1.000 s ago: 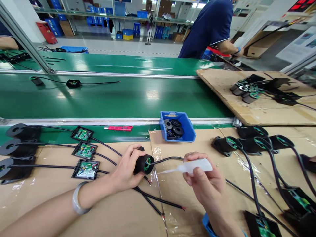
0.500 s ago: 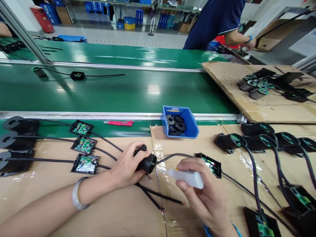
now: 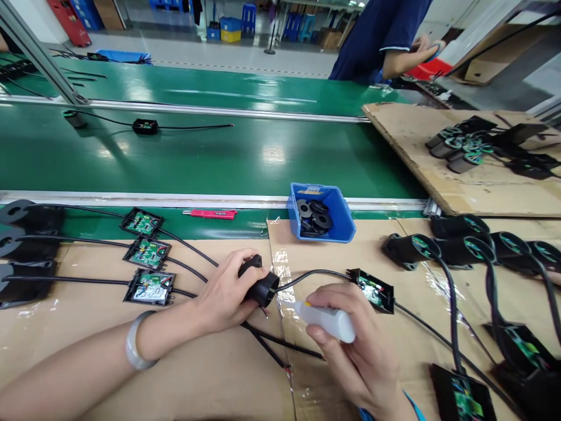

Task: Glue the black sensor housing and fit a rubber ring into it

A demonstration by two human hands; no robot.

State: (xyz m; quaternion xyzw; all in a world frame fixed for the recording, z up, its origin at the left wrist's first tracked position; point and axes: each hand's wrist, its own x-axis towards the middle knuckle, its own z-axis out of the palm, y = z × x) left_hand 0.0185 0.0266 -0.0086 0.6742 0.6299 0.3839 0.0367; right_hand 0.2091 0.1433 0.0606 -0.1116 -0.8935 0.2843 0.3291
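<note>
My left hand (image 3: 225,292) is closed round a black cylindrical housing (image 3: 263,287) lying on the cardboard mat (image 3: 131,374), its open end facing right. A black cable runs from the housing to a small green circuit board in a black tray (image 3: 371,290). My right hand (image 3: 357,345) grips a white squeeze bottle (image 3: 326,321), its tip pointing left toward the housing, a short gap away. A pale bangle sits on my left wrist.
A blue bin of black rings (image 3: 321,219) stands beyond my hands. Three boards with cabled housings (image 3: 146,252) lie left, more assemblies (image 3: 460,248) right. A red knife (image 3: 210,214) lies by the green conveyor (image 3: 210,158). A person in a blue shirt (image 3: 381,35) works across it.
My right hand has dropped and drawn the bottle's tip back from the housing's open end. The left hand has tilted the housing flatter. The circuit board tray has come into view.
</note>
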